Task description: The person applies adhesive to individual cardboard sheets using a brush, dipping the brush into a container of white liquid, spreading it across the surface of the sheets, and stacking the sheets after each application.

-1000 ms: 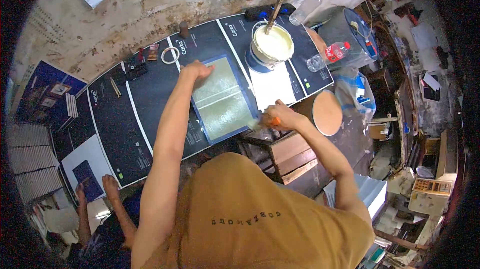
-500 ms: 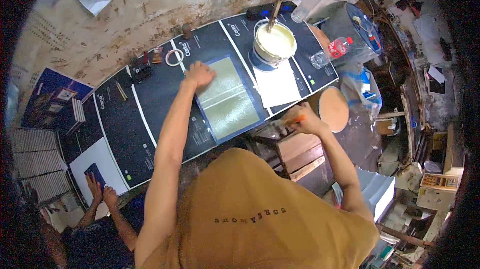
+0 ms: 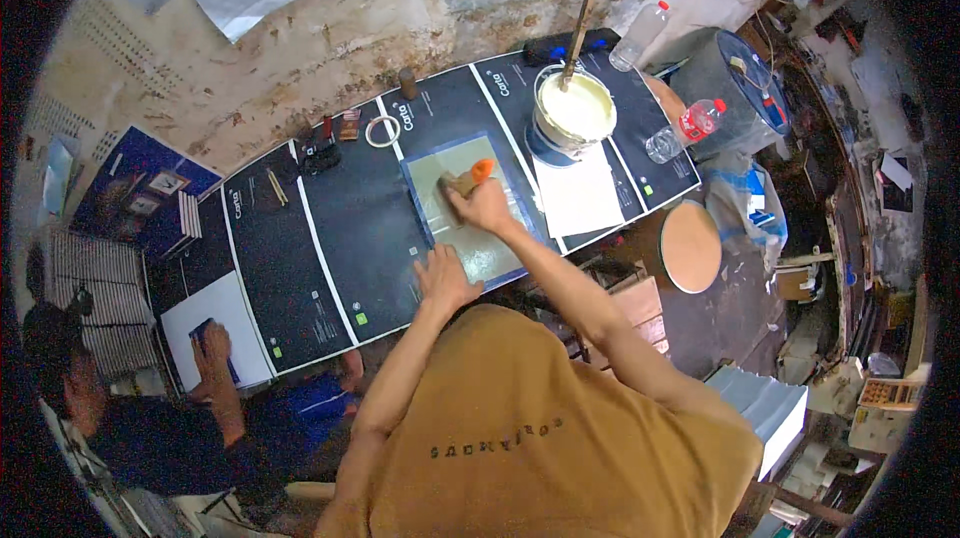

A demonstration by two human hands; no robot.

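Centre frame: right hand (image 3: pixel 482 206) has fingers clamped on orange-handled brush (image 3: pixel 482 172), over glossy blue-bordered sheet (image 3: pixel 484 252); left hand (image 3: pixel 448 280), fingers spread, sits at its lower edge. Sheet's probably slick, bendy; hold by edges.

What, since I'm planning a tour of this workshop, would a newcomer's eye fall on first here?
Probably the white bucket of pale paste on the right part of the dark table, a wooden stick rising from it. Next, the orange-handled brush in the right hand, over the glossy, blue-edged sheet near the table's middle.
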